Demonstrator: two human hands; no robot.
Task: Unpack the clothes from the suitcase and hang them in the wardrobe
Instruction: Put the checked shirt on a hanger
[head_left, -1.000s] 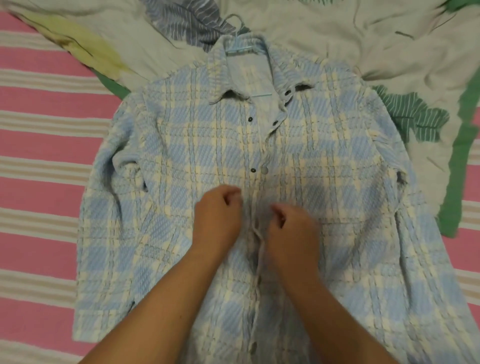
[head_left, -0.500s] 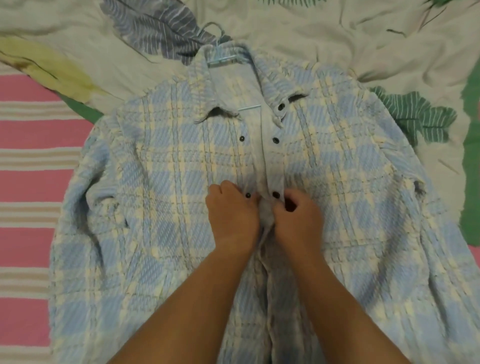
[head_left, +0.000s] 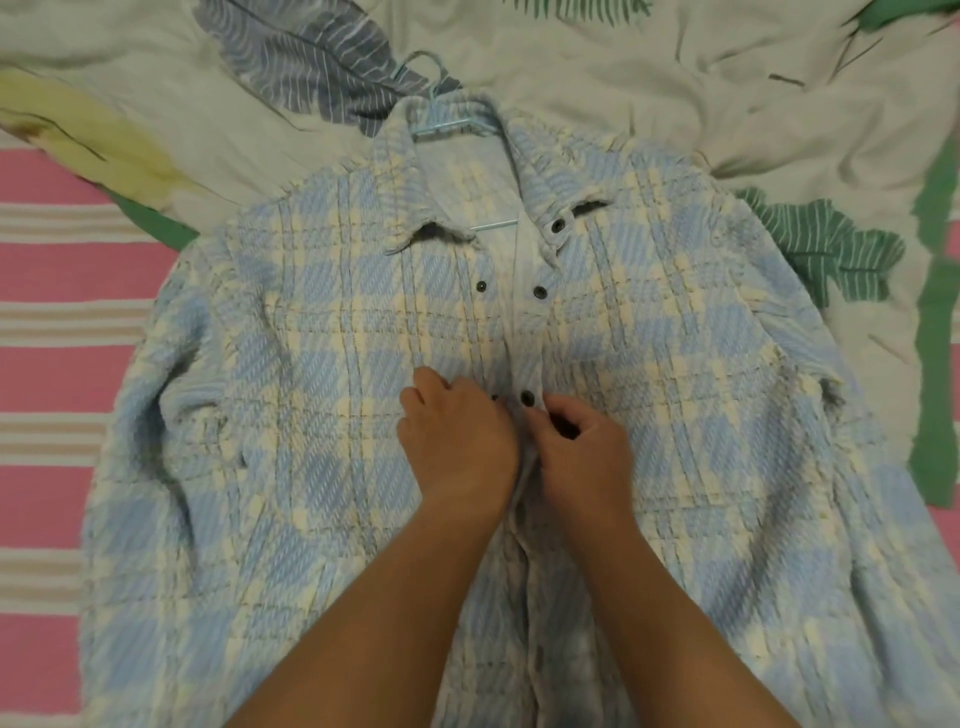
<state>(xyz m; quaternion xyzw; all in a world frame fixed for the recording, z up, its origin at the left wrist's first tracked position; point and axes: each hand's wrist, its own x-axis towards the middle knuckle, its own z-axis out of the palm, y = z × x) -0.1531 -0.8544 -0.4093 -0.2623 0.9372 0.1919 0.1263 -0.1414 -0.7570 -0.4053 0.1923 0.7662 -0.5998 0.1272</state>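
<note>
A light blue and cream checked shirt (head_left: 322, 395) lies face up on the bed, sleeves spread to both sides. A pale blue hanger (head_left: 441, 122) sits inside its collar, the hook poking out above. The front is open near the collar, with dark snap buttons on both edges. My left hand (head_left: 457, 441) pinches the left edge of the front opening at chest height. My right hand (head_left: 582, 452) pinches the right edge beside it, just below a dark snap (head_left: 527, 398). Both hands meet at the middle of the shirt.
A crumpled white quilt (head_left: 649, 93) with grey, yellow and green leaf prints lies behind the shirt. A pink and white striped sheet (head_left: 57, 395) covers the bed to the left. No suitcase or wardrobe is in view.
Both hands moved up the shirt front from a lower snap to the one at chest height and came close together. The view shifted slightly.
</note>
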